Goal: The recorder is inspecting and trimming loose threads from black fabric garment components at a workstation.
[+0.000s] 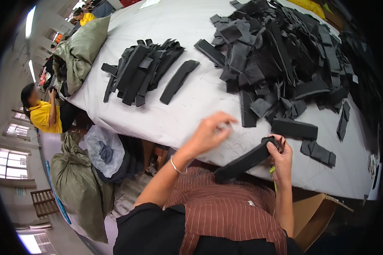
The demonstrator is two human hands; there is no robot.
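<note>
My right hand [281, 159] grips one end of a folded black fabric strip [247, 161], thumb on top. The strip slants down to the left over the table's front edge, its far end by my apron. A thin yellow-green item [272, 170] shows beside the same palm; its kind is unclear. My left hand [210, 132], slightly blurred, hovers over the table's near edge with fingers apart and nothing visible in them. Just beyond the right hand lie a flat black fabric piece [294, 128] and a smaller folded piece [318, 153].
A big heap of black fabric pieces [281, 55] covers the white table [157, 123] at the back right. Further left lie a pile of strips [136, 74] and one single strip [178, 81]. Sacks [78, 182] stand left; a cardboard box [317, 221] sits lower right. A person in yellow [44, 114] is at far left.
</note>
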